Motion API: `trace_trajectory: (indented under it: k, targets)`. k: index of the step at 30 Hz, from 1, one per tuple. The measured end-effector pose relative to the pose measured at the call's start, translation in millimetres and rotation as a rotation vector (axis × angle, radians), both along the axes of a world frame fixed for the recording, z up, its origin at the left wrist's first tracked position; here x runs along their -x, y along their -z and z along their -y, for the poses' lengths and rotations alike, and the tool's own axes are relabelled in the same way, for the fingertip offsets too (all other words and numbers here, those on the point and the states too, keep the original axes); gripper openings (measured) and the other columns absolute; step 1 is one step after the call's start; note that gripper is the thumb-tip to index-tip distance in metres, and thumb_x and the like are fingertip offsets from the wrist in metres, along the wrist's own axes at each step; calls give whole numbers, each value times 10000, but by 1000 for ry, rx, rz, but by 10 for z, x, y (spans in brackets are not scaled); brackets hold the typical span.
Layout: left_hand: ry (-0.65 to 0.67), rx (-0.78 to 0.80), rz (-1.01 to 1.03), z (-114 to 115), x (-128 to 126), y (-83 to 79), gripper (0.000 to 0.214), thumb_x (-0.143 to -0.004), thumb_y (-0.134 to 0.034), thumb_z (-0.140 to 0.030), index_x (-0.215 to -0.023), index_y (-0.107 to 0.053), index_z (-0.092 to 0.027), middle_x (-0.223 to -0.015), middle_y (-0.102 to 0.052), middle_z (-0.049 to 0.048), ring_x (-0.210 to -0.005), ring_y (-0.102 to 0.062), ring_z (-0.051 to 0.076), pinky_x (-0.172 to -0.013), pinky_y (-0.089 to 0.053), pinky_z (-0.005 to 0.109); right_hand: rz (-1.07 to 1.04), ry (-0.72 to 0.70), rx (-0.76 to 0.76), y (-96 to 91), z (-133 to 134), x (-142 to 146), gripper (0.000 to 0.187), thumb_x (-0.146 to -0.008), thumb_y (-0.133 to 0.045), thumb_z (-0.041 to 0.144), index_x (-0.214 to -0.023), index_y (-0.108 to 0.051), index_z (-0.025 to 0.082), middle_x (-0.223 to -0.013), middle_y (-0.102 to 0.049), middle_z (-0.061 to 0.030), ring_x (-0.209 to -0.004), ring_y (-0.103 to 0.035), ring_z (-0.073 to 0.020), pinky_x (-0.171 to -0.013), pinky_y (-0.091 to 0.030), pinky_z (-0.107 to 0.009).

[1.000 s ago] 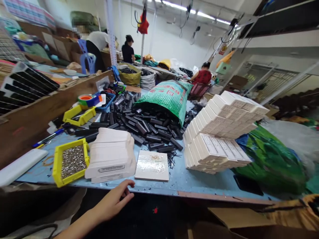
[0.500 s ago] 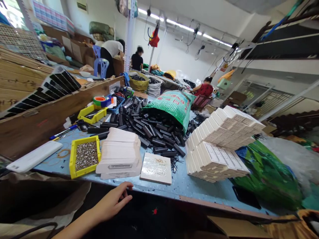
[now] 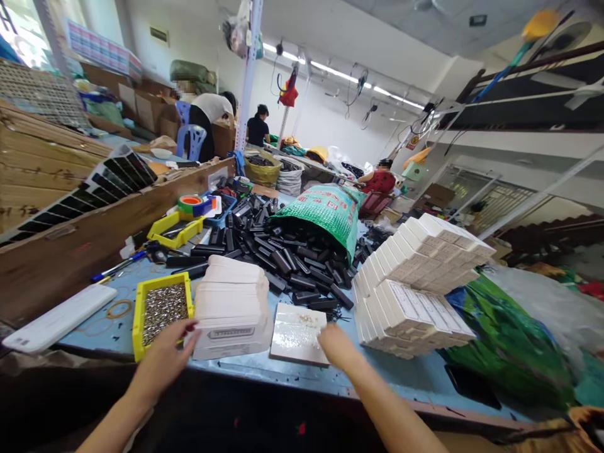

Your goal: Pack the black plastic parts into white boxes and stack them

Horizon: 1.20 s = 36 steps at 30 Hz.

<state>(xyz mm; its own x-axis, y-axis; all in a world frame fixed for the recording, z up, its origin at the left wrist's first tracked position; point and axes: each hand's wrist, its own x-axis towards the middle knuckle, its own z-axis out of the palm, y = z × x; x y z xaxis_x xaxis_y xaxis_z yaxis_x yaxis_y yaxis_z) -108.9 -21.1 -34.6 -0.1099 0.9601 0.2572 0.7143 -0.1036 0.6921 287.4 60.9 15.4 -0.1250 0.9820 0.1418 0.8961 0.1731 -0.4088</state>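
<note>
My left hand point(image 3: 163, 358) is at the table's front edge, in front of a yellow tray point(image 3: 140, 314) filled with small shiny metal pieces point(image 3: 165, 306). Its thumb and fingers are apart, with the fingertips at the left side of a stack of flat white printed cards or cartons point(image 3: 233, 305); contact is unclear. My right hand point(image 3: 337, 347) is at the right edge of a white slab point(image 3: 295, 336) with a glossy, wet-looking top. Blur and the hand's angle hide its fingers.
Black plastic pieces point(image 3: 287, 261) spill from a green woven sack point(image 3: 325, 211). White boxes point(image 3: 415, 283) stand stacked at right, near a dark phone-like object point(image 3: 472, 385). Another yellow tray point(image 3: 175, 229), tape rolls point(image 3: 193, 202) and a white flat case point(image 3: 59, 316) lie left. Several people work farther back.
My left hand has moved left and up, from below the card stack to its left side. My right hand has come into view beside the white slab. The view has shifted slightly.
</note>
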Motion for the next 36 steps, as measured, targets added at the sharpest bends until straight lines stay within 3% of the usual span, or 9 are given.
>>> trace_trajectory:
  k: [3, 8, 11, 15, 18, 20, 24, 26, 36]
  targets:
    - [-109, -33, -240, -244, 387, 12, 356, -811, -393, -369, -984, -617, -154, -1069, -666, 192, -1032, -604, 340, -961, -426, 465, -57, 76, -8, 221, -414, 109, 288, -903, -570, 248, -1178, -568, 162, -1222, -570, -102, -1097, -562, -232, -947, -463, -442]
    - [68, 236, -562, -479, 612, 79, 335, -791, -318, -235, -806, -641, -151, -916, -695, 224, -911, -630, 402, -828, -448, 535, -161, 133, -22, 445, -893, 216, 358, -738, -605, 79, -1088, -630, 148, -1178, -612, -139, -1154, -530, -301, -1030, -374, -442]
    - [81, 312, -618, -496, 636, 63, 336, -818, -289, -218, -721, -607, -170, -831, -691, 205, -851, -638, 377, -780, -461, 509, -261, 140, -37, 527, -743, 153, 314, -818, -532, 202, -1120, -611, 166, -1145, -627, -114, -1092, -574, -263, -975, -432, -407]
    - [-41, 260, -456, -473, 625, -78, 287, -840, -339, -287, -751, -587, -174, -815, -680, 110, -857, -637, 308, -831, -472, 454, -553, 111, 56, 628, -74, -28, 335, -763, -615, 349, -1070, -642, 217, -1021, -669, -59, -941, -625, -248, -839, -507, -383]
    - [-178, 208, 33, -409, 230, -202, 328, -790, -505, -471, -870, -607, -170, -847, -678, 50, -851, -636, 271, -813, -502, 396, -967, 158, 201, 634, 450, -51, 317, -651, -738, 366, -921, -670, 214, -858, -667, -39, -805, -622, -234, -736, -515, -352]
    - [-119, 283, 475, -328, -307, -237, 436, -685, -643, -552, -908, -634, -177, -849, -692, 43, -830, -637, 240, -780, -520, 361, -1247, 278, 203, 553, 653, 43, 281, -677, -720, 401, -863, -637, 208, -786, -635, -24, -718, -604, -201, -667, -508, -329]
    - [63, 546, 1128, -154, -1527, -171, 390, -585, -799, -471, -796, -693, -159, -749, -687, 51, -709, -631, 172, -725, -522, 321, -1703, 271, 5, 229, 651, 383, 187, -750, -626, 356, -871, -532, 248, -744, -573, 32, -690, -582, -152, -721, -504, -348]
    - [83, 588, 1259, -104, -1906, -117, 365, -583, -818, -421, -802, -709, -150, -741, -683, 50, -687, -621, 150, -717, -515, 306, -1783, 242, -133, 87, 545, 523, 152, -755, -588, 329, -859, -505, 255, -667, -509, 58, -628, -535, -124, -709, -493, -327]
    - [134, 502, 1219, -113, -2015, -51, 417, -600, -816, -285, -861, -504, -190, -653, -638, -36, -627, -592, 105, -651, -461, 235, -1948, 432, -107, 116, 393, 690, 169, -745, -504, 383, -796, -425, 242, -621, -385, 74, -535, -433, -98, -598, -432, -263]
